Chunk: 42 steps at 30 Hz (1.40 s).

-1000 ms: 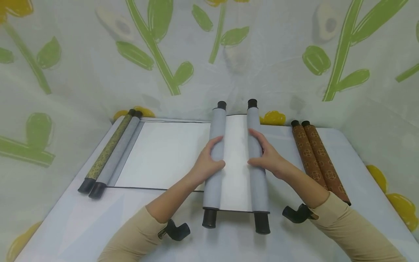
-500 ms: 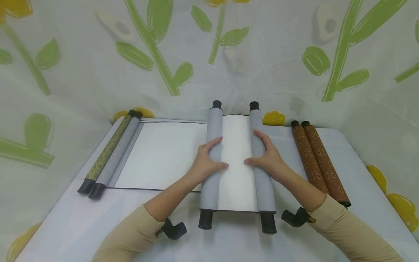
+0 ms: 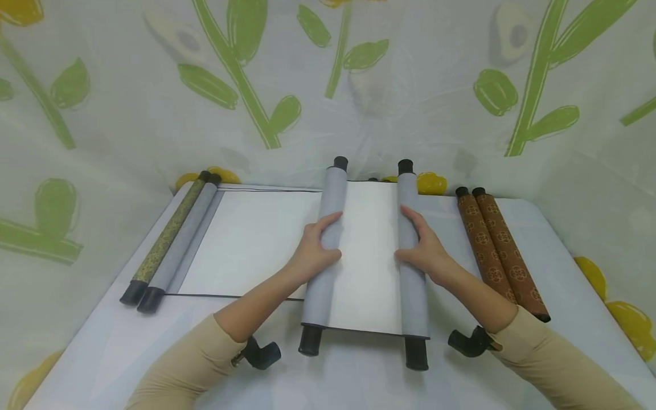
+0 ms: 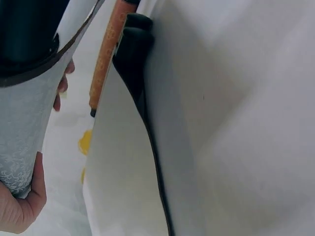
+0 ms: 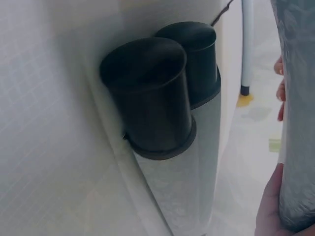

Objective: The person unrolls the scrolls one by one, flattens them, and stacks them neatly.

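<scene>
Both hands hold up a grey scroll with black end knobs, a strip of white paper (image 3: 367, 256) stretched between its two rolls. My left hand (image 3: 314, 250) grips the left roll (image 3: 334, 188), thumb and index finger on the near side. Around the right roll (image 3: 408, 193) curl the fingers of my right hand (image 3: 426, 250). In the left wrist view the left hand (image 4: 24, 206) clasps the grey patterned fabric (image 4: 22, 123). The right wrist view shows the right hand (image 5: 269, 201) round its roll (image 5: 305, 123).
Under and left of it, a second scroll's white sheet (image 3: 256, 239) lies unrolled. A grey roll (image 3: 184, 233) and green-gold patterned roll (image 3: 166, 239) lie at its left end. More black knobs (image 5: 152, 93) show below the held scroll. Two brown patterned rolls (image 3: 504, 250) lie at right.
The two held rolls have moved apart, the left one leftward and the right one a little to the right. More white paper shows between them.
</scene>
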Available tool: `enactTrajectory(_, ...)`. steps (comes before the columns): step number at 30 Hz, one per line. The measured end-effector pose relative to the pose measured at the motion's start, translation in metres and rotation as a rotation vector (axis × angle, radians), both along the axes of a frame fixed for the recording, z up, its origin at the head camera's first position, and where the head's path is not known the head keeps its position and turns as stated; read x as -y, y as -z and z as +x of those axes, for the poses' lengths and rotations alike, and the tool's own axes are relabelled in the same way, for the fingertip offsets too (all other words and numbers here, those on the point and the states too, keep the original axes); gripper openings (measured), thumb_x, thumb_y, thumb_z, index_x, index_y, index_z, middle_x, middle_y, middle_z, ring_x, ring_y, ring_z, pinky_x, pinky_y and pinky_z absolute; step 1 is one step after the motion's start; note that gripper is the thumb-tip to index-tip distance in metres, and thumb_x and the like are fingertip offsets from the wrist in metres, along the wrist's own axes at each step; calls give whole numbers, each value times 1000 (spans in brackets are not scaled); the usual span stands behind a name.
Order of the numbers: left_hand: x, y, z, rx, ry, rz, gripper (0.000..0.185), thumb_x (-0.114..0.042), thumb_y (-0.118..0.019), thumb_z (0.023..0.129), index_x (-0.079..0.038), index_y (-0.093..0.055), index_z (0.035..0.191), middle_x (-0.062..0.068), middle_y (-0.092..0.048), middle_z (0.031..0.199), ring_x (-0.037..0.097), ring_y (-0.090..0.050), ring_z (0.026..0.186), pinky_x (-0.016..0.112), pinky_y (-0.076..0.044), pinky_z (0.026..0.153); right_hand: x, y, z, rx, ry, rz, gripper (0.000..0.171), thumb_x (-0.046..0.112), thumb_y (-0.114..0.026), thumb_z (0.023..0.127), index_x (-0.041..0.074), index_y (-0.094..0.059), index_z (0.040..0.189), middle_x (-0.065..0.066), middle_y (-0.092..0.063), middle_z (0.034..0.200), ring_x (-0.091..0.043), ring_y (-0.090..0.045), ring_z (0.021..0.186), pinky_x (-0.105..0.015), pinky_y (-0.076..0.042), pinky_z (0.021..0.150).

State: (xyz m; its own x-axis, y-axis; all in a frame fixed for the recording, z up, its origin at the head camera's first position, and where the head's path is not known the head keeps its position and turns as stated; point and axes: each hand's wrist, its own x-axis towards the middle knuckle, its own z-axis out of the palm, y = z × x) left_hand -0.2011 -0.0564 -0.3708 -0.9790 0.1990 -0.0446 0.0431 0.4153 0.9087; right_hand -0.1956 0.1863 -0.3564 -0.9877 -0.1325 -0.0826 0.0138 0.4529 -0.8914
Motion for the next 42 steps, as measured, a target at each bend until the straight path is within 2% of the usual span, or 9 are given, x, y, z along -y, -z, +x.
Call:
enactTrajectory(4,7,-1,-2,-10,6,20,70,-6,-52,77,-29,-43,142,18,-33,136,34,-40,117,47,-40,83,-3,0,-1,18,20,11,91,-6,-56,75,18,-16,152,-16,-9,158,-38,-14,140,-61,-15,109)
enactTrajectory(7,10,-1,-3,-6,5,32,65,-8,-50,80,-27,-45,141,18,-32,137,33,-40,118,47,-39,84,-4,0,-2,11,41,2,92,-5,-62,75,17,-18,152,-17,-11,157,-38,-15,140,-60,-16,109)
enactTrajectory(12,11,0,-4,-14,-13,-11,68,-15,-70,78,-29,-45,140,19,-33,136,35,-42,117,51,-42,87,-6,1,-2,-12,48,9,103,4,-80,70,14,-18,152,-17,-14,157,-37,-12,143,-56,-13,112)
enactTrajectory(15,11,1,-4,-16,-20,-34,78,-18,-80,72,-28,-45,140,19,-33,137,35,-41,120,54,-41,91,-7,1,-2,-19,48,14,105,4,-82,68,13,-19,151,-17,-14,157,-37,-12,143,-56,-12,113)
enactTrajectory(20,12,0,-4,-18,-25,-50,80,-13,-79,69,-28,-45,140,19,-34,136,36,-42,118,55,-41,90,-6,0,-1,-12,54,2,103,-2,-78,68,14,-19,151,-17,-13,157,-37,-12,142,-56,-12,112)
enactTrajectory(28,21,-2,-4,-22,-28,-83,79,-2,-64,70,-28,-42,141,19,-35,137,36,-45,112,51,-45,81,-8,-1,0,6,49,-5,98,-9,-67,71,15,-18,152,-18,-11,157,-40,-15,139,-61,-15,109)
enactTrajectory(35,32,0,-4,-5,-17,-95,74,-6,-55,75,-27,-38,144,20,-33,138,37,-41,119,55,-44,84,-12,0,1,41,32,-8,86,-4,-49,81,20,-11,153,-15,-1,159,-38,-2,144,-61,-7,111)
enactTrajectory(39,35,0,-5,-3,-28,-103,70,-10,-58,77,-26,-40,144,20,-32,137,38,-41,119,56,-43,86,-11,1,0,-4,41,35,87,4,-63,83,18,-13,153,-15,-8,158,-38,-8,143,-58,-11,112)
enactTrajectory(42,35,0,-6,-11,-36,-105,71,-16,-68,78,-28,-41,142,20,-32,135,38,-41,119,57,-42,90,-11,1,-3,-57,40,81,98,11,-78,76,14,-16,152,-15,-14,157,-38,-13,143,-57,-14,112)
